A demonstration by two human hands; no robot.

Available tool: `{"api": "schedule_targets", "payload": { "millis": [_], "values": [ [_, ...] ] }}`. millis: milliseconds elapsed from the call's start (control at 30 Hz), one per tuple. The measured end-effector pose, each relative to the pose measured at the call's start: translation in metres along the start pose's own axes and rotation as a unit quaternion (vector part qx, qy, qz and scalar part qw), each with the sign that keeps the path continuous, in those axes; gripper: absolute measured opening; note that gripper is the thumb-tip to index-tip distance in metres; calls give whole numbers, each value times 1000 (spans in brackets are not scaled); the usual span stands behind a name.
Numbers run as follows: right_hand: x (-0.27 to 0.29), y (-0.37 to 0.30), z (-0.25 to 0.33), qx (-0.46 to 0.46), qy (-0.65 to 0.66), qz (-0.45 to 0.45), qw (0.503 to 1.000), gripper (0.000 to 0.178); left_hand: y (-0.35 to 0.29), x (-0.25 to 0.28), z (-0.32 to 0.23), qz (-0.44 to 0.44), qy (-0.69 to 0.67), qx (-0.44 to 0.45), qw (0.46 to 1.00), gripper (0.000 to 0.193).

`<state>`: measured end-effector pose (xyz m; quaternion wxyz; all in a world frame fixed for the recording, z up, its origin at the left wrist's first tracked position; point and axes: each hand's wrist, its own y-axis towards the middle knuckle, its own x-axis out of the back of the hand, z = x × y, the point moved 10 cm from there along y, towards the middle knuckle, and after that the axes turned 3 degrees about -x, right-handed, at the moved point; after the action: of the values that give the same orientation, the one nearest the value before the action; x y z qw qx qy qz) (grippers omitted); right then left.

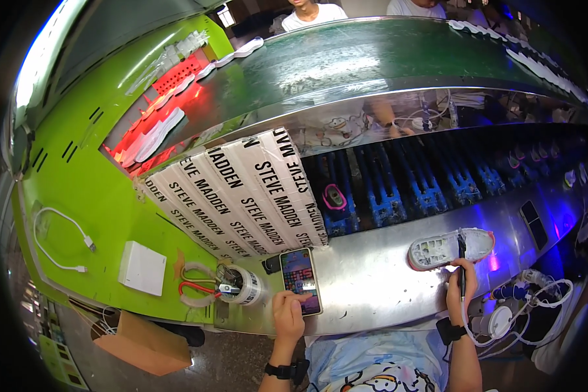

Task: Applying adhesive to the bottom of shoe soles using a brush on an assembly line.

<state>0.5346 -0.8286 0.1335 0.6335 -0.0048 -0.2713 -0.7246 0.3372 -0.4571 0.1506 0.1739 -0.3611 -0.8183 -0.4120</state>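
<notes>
My left hand (289, 315) holds nothing. Its index finger is stretched out onto the lit screen of a phone (296, 266), the other fingers curled. The phone lies on the metal ledge (366, 281). Farther right, my right hand (461, 287) is closed round a slim black brush-like tool (462, 281), with a thin white tube running down beside it. The tool's tip is hidden behind or against a pale grey shoe sole (431, 253) with a reddish end and a dark band across it. The sole lies on the ledge just beyond my fingers.
Left stand a printed cardboard box (235, 196), a white tub (251, 287) of tools, a white box (142, 268) and a cable (65, 219). Beyond the ledge runs a blue-slatted conveyor (385, 196). A green belt (346, 59) lies farther back, people behind it. Tubing (529, 307) coils right.
</notes>
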Motion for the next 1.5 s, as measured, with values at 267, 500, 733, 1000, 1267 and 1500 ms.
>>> {"api": "schedule_targets", "payload": {
  "millis": [267, 500, 733, 1000, 1267, 1500],
  "values": [
    [-1, 4, 15, -19, 20, 4, 1000, 19, 20, 15, 32, -117, -63, 46, 990, 26],
    [-2, 1, 11, -15, 34, 1, 999, 19, 15, 13, 45, -121, -54, 80, 988, 28],
    [-4, 1, 6, -30, 10, 22, 999, 15, 16, 14, 42, -118, -40, 83, 989, 28],
    [-4, -1, -6, -19, 25, 19, 999, 13, 17, 13, 39, -107, -30, 75, 991, 28],
    [-4, 0, 3, -31, 46, 8, 998, 9, 13, 14, 51, -128, -83, 94, 984, 29],
    [-6, 0, -3, -43, 42, 12, 998, 10, 12, 15, 56, -144, -113, 109, 977, 31]
  ]
}}
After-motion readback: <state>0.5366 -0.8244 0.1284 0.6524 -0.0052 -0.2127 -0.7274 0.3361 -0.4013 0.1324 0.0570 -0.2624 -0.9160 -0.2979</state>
